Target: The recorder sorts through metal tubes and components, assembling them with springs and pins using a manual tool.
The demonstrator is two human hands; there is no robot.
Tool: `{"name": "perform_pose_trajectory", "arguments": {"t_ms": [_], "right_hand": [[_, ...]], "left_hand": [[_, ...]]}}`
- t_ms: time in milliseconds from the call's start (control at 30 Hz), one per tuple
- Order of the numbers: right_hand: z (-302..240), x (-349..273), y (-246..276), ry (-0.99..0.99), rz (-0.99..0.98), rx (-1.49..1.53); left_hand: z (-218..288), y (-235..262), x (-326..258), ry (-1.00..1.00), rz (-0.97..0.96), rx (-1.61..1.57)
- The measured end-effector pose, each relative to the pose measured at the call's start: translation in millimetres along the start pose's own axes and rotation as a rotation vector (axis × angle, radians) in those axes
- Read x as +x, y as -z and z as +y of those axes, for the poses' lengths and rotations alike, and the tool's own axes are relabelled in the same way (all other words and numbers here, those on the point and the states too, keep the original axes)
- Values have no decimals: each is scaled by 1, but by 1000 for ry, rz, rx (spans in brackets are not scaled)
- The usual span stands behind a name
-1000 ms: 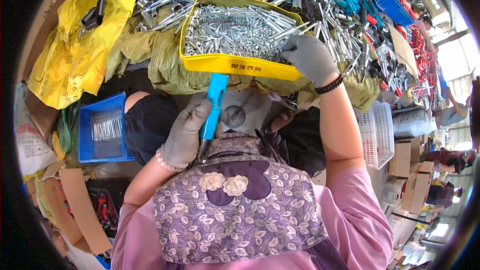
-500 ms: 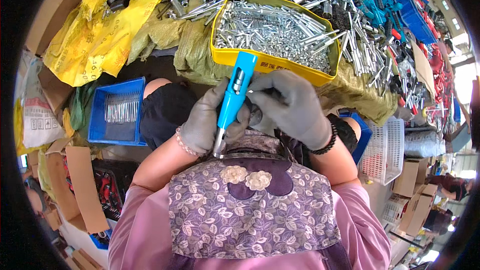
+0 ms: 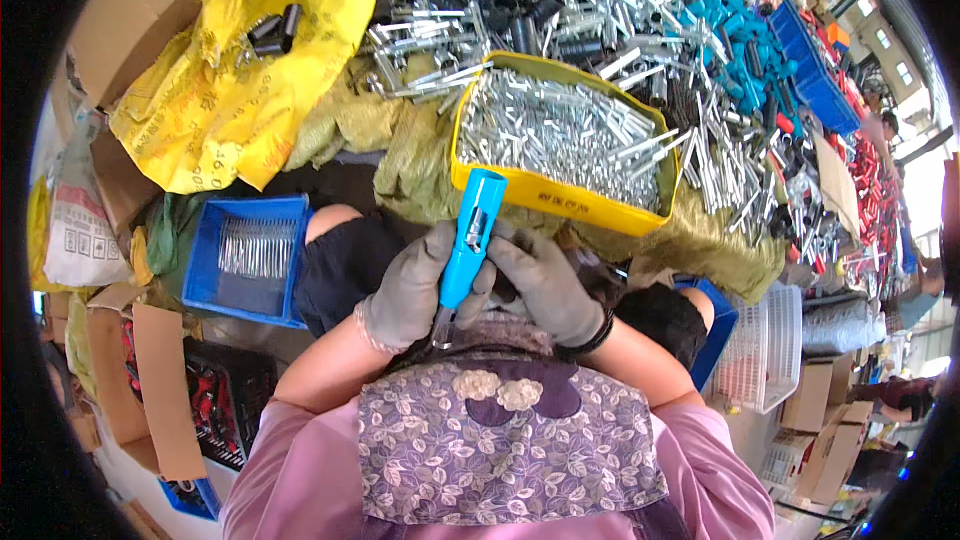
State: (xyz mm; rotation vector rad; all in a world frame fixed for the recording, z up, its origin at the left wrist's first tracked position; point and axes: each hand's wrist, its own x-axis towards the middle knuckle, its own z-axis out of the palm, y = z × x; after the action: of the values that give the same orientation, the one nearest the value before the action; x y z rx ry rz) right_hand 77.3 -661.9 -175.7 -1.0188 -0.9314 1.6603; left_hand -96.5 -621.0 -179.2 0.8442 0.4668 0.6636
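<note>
In the head view, the person's two gloved hands meet at the centre of the frame, just above a flowered apron. The left hand wraps its grey-gloved fingers around a light blue tool handle, which stands nearly upright, its open top end reaching the front wall of the yellow bin and a thin metal tip poking out below the fist. The right hand sits just beside the handle, its fingers curled and its fingertips touching the handle's right side; whether it pinches a small part there cannot be told. The yellow bin, above the hands in the upper middle, is filled with short silver metal pieces. Around it, across the top of the frame, lies a heap of loose metal rods, with blue handles piled at the upper right. A yellow sack lies at the upper left, and a blue tray holding thin metal pins sits at the left, well apart from the hands.
</note>
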Motion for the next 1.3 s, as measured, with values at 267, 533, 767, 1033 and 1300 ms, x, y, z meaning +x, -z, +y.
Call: {"name": "perform_pose_trajectory", "arguments": {"t_ms": [267, 533, 767, 1033, 1300], "right_hand": [[30, 27, -44, 89, -155, -1093], [-88, 139, -86, 622, -607, -1598], [-87, 372, -184, 872, 133, -1589], [-116, 254, -137, 683, -613, -1445], [-98, 58, -51, 381, -27, -916]], "left_hand": [[18, 29, -1, -232, 273, -146], [-7, 80, -61, -73, 443, -350], [-35, 95, -100, -9, 200, -346], [17, 122, -121, -258, 464, -174], [28, 75, -63, 28, 54, 132]]}}
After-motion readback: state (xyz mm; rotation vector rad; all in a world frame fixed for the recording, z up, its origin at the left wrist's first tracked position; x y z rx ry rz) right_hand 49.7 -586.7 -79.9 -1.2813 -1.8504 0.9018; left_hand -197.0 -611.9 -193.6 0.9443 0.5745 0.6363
